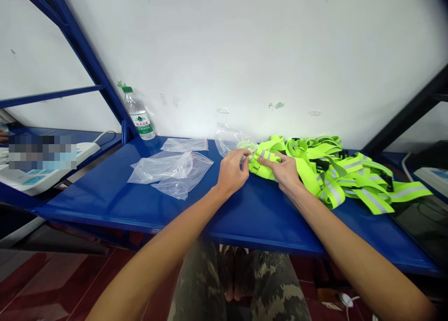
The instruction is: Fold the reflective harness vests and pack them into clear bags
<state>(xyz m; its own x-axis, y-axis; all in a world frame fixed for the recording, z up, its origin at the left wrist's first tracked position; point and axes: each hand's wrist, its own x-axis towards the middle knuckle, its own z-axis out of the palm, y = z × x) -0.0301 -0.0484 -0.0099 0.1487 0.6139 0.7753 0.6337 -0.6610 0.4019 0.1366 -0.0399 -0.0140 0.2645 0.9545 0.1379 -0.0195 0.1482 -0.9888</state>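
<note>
Both hands meet over a folded neon-yellow reflective strap (263,161) on the blue shelf (245,213). My left hand (231,171) is closed, pinching the edge of a clear plastic bag (229,139) that lies around the strap's left end. My right hand (286,170) presses its fingers on the folded strap. A tangled pile of more neon-yellow reflective straps (346,171) with grey bands lies just right of my right hand.
Several empty clear zip bags (171,170) lie left of my hands. A water bottle (138,113) with a green cap stands at the back against the white wall. A white device (45,164) sits on the lower shelf at far left. Blue frame posts rise at left.
</note>
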